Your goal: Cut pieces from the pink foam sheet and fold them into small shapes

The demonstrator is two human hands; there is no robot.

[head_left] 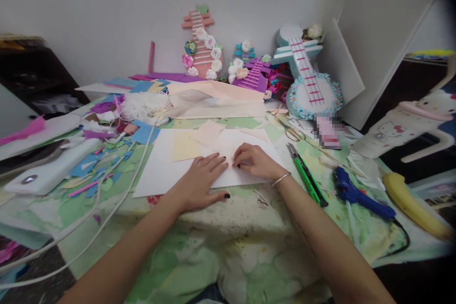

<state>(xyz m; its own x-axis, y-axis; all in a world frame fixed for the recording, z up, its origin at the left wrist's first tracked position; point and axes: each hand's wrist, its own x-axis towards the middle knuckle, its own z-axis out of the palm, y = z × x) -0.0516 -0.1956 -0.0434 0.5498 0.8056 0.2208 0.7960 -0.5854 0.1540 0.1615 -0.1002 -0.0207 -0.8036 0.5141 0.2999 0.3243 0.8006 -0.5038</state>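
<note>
My left hand (pixel 204 178) lies flat with its fingers spread, pressing on a white sheet (pixel 160 166) and the pale paper at its middle. Just right of those fingertips, my right hand (pixel 251 160) is closed in a pinch low over the same sheet. Whatever sits between its fingertips is too small or hidden to make out. A pale yellow paper square (pixel 185 146) lies on the sheet beyond my left hand. Partly over it rests a pale peach paper piece (pixel 210 132).
To the right lie a green box cutter (pixel 307 175), scissors (pixel 294 132), a blue glue gun (pixel 361 194), a banana (pixel 415 204) and a tumbler (pixel 395 126). Paper scraps, a white cable (pixel 130 185) and a white power bank (pixel 50 168) crowd the left. Decorated instrument models (pixel 313 88) stand behind.
</note>
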